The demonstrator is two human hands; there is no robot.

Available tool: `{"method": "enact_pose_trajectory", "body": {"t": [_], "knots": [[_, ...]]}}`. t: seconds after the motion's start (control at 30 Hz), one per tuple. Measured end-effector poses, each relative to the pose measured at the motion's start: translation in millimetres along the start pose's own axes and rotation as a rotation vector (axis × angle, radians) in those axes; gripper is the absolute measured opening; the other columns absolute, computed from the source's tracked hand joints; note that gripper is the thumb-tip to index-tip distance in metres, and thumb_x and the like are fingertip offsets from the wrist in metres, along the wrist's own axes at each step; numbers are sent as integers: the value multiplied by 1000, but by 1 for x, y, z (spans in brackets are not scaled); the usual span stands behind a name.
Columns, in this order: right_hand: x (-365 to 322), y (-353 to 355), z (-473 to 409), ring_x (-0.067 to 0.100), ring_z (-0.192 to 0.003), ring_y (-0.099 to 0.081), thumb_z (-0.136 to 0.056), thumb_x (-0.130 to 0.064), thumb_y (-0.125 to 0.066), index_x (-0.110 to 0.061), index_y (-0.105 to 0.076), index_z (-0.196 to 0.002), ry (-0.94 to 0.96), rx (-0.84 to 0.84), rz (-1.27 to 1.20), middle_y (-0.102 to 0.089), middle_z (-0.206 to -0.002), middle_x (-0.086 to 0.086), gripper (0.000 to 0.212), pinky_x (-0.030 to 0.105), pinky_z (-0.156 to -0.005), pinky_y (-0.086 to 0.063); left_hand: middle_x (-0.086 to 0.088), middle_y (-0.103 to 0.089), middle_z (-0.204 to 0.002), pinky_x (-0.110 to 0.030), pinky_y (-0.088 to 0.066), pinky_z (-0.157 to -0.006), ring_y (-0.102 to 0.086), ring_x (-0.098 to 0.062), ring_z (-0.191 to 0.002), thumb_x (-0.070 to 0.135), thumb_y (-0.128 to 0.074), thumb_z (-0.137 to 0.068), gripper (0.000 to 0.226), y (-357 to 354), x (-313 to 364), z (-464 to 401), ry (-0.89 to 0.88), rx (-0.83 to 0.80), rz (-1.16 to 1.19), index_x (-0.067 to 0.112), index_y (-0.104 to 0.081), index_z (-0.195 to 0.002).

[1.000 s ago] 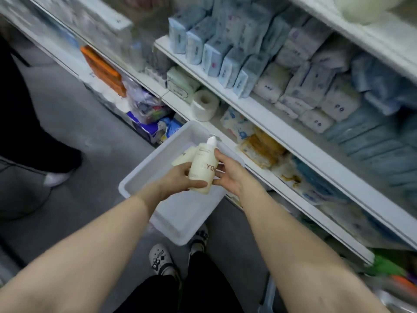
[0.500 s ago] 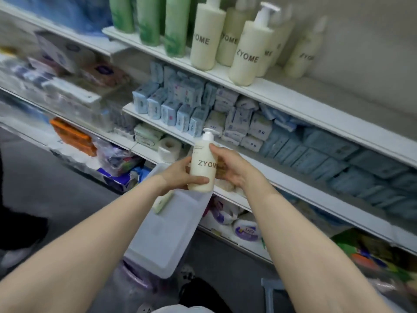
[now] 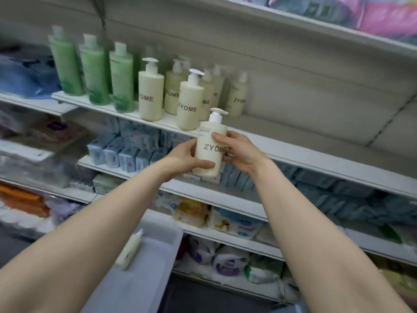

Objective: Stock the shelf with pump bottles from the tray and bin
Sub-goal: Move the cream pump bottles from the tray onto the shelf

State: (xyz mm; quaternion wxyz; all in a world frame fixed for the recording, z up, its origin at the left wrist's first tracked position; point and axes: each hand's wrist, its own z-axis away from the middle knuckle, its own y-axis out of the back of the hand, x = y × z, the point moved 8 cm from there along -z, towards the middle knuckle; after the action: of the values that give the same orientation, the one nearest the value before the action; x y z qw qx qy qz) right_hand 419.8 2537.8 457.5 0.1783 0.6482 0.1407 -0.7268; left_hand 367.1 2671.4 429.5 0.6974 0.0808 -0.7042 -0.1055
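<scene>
I had both hands on one cream pump bottle (image 3: 208,150), label ZYOME facing me, white pump head on top pointing right. Left hand (image 3: 184,158) was wrapped around the bottle's lower left side, thumb across the front near the base. Right hand (image 3: 239,150) gripped the right side, fingers curled round toward the label. Bottle was upright, held in the air just in front of the shelf (image 3: 293,154) edge, not resting on it; its base hung below the shelf lip, its pump level with the shelf surface.

On that shelf stood a group of matching cream pump bottles (image 3: 189,102), same label, clustered left of and behind the held one, some in a back row and blurred. Nearest one was just up-left of the held bottle's pump, apart from it. Further left, three green bottles (image 3: 93,71) in a row, upright. Shelf to the right of the cream group was bare.

Below my arms, a white bin (image 3: 158,256) sat low in view, near the lower shelves. One more cream bottle (image 3: 132,249) lay on its side inside it against the left wall.

Shelf under the target one held rows of pale blue packs (image 3: 126,152). Lower shelves had mixed packaged goods, too blurred to name. Pink and blue packs on the top shelf, also blurred.
</scene>
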Motion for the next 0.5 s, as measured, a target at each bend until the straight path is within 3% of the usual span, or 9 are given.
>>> {"method": "enact_pose_trajectory", "body": {"t": [0.27, 0.4, 0.5], "knots": [[-55, 67, -37, 22, -105, -68, -88, -21, -72, -9, -56, -131, 123, 71, 20, -70, -118, 8, 47, 40, -90, -55, 1, -65, -120, -40, -54, -93, -64, -13, -107, 32, -86, -65, 84, -25, 54, -70, -103, 29, 16, 19, -44, -137], [-67, 91, -66, 24, -105, -70, -87, -20, -74, -8, -52, -134, 149, 73, 1, -68, -123, 10, 53, 38, -83, -59, 2, -61, -124, -36, -50, -97, -60, -14, -111, 24, -82, -75, 74, -32, 66, -103, -105, 94, -19, 17, -43, -137], [-66, 102, -89, 23, -106, -69, -84, -20, -77, -10, -49, -136, 162, 80, 8, -68, -122, 8, 60, 42, -90, -58, 1, -61, -126, -35, -48, -97, -59, -16, -113, 18, -79, -77, 72, -34, 67, -124, -97, 129, -46, 17, -42, -139]]}}
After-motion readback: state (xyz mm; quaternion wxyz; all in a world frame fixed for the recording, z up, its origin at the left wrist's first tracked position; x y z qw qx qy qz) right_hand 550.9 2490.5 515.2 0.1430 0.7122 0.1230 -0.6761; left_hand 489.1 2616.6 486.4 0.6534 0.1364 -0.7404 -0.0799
